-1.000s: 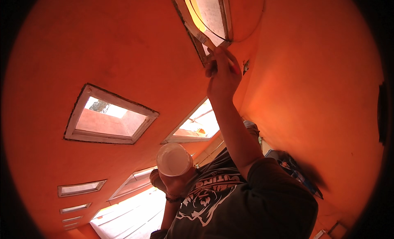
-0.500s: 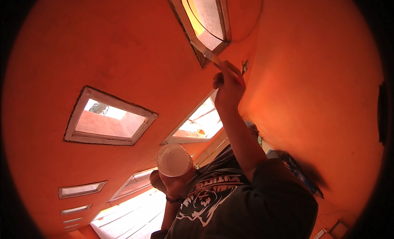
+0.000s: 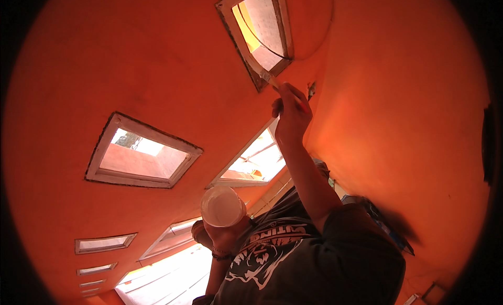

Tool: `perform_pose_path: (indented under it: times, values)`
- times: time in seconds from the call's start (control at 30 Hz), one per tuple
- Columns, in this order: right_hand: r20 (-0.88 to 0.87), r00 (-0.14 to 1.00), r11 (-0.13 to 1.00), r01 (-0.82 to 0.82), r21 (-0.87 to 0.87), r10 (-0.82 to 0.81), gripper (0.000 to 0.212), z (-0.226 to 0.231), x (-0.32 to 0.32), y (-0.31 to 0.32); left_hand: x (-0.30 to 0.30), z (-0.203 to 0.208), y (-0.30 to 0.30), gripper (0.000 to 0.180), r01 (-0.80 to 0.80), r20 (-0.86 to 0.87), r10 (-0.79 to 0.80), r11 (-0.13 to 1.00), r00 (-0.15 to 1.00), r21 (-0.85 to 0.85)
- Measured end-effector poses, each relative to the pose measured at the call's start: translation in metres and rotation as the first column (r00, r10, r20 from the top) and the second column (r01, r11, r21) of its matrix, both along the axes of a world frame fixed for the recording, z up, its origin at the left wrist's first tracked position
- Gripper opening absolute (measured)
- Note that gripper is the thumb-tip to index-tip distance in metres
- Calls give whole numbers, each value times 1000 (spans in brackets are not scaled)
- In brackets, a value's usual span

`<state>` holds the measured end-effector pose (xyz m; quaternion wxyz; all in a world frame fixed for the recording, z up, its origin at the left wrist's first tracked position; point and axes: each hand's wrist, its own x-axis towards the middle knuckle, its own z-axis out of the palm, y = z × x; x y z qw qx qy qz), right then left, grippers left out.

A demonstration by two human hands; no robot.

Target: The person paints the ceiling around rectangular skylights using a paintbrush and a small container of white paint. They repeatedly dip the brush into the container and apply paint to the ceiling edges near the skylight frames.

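My right hand (image 3: 293,113) is raised and closed around the handle of a flat paintbrush (image 3: 268,78). The bristle end lies against the lower part of a white, dark-edged window frame (image 3: 241,44) in the orange wall, near its bottom corner. Lower down, my left hand (image 3: 224,238) grips a white plastic tub (image 3: 222,206) by its side and underside. The tub is tilted with its mouth facing the view, and its inside looks pale. How much it contains I cannot tell.
Another framed window (image 3: 144,178) is set in the orange wall (image 3: 157,64) at the left, with several smaller ones below it. A larger bright window (image 3: 257,158) lies behind my right forearm. A second orange wall (image 3: 403,111) rises on the right, with a dark object (image 3: 385,224) against it.
My right hand has drawn the brush a short way down the frame's side toward its bottom corner. The left hand and tub have barely moved.
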<state>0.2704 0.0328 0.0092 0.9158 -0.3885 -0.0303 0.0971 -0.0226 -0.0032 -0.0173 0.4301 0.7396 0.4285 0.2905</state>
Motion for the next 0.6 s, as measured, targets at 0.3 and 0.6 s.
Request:
perform_pose_path:
  times: [0.3, 0.6]
  values:
    - [104, 994, 985, 12, 175, -31, 21, 23, 5, 7, 4, 2, 0, 60, 19, -3, -19, 1000, 1000, 7]
    - [-44, 999, 1000, 5, 15, -5, 20, 1, 0, -11, 0, 1, -1, 59, 10, -4, -10, 1000, 1000, 4]
